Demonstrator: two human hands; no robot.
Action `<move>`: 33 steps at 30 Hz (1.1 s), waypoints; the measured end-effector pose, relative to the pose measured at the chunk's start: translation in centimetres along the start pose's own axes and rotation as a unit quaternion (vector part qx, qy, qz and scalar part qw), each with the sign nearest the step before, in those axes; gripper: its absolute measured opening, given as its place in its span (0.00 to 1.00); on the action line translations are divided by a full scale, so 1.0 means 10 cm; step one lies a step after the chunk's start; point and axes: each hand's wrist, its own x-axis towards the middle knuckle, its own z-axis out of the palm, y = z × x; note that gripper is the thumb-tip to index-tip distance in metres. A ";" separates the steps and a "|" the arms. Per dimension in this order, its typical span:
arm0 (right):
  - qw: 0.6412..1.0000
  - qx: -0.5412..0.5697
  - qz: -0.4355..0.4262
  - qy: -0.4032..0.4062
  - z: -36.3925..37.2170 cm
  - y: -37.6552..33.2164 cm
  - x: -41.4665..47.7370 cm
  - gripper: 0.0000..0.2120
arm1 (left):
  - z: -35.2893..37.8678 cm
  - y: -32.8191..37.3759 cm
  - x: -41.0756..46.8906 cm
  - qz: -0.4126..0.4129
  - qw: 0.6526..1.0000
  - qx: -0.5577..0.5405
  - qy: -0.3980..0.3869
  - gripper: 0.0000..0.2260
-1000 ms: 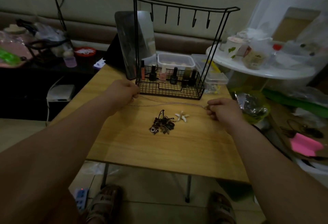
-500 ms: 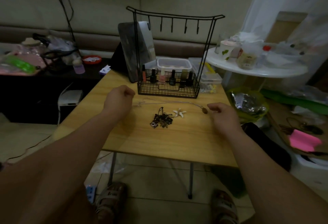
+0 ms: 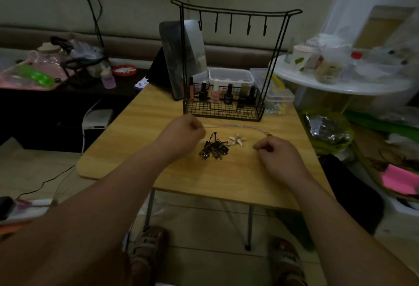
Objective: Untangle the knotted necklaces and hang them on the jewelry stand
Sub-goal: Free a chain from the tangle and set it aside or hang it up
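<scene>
So the black wire jewelry stand [image 3: 223,110] sits toward the far edge of the wooden table [image 3: 145,131], and everything's happening just in front of it. A thin chain necklace [image 3: 231,125] is stretched out in a shallow line right in front of the stand's basket base, running from its left front corner across to its right front corner, where a small pendant [image 3: 268,135] sits on the end.

The hands are apart, one at each end of that chain. The left hand [image 3: 183,135] is in front of the stand's left side, curled into a fist, and it looks like it's pinching the chain's end between thumb and fingers. The right hand [image 3: 276,156] is in front of the stand's right side, a bit nearer the person, fingers curled, just beside the pendant. Honestly can't tell whether it's actually got hold of the chain or is only next to it, it's too dim and fine to see.

Between the hands, a little further from the stand than the chain, there's a dark beaded tangle [image 3: 214,149] lying on the table with a pale starfish charm [image 3: 237,140] just to its right, nearly touching it.

On the stand itself: a row of hooks [image 3: 230,23] under the top bar and nail polish bottles [image 3: 227,94] standing upright in the basket. A mirror [image 3: 188,58] leans behind the stand's left post.
</scene>
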 end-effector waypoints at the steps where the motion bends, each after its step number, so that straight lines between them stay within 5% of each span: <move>1: 1.000 -0.011 -0.010 -0.007 0.03 -0.01 0.02 0.10 | 0.08 -0.03 0.00 0.007 1.000 0.026 -0.011 0.06; 9: 0.982 -0.176 -0.062 -0.003 0.08 -0.05 0.23 0.20 | 0.18 -0.20 0.30 0.122 0.962 0.241 0.043 0.19; 14: 0.957 -0.285 -0.038 -0.034 0.02 0.04 0.37 0.24 | 0.10 -0.36 0.29 0.069 0.901 0.427 -0.023 0.24; 27: 0.980 -0.171 -0.094 -0.046 0.11 -0.12 0.22 0.19 | 0.03 -0.35 0.01 0.085 0.943 0.318 0.048 0.18; 33: 0.975 -0.179 -0.118 -0.055 0.19 -0.18 0.27 0.20 | 0.36 -0.18 0.09 0.099 0.967 0.236 -0.006 0.20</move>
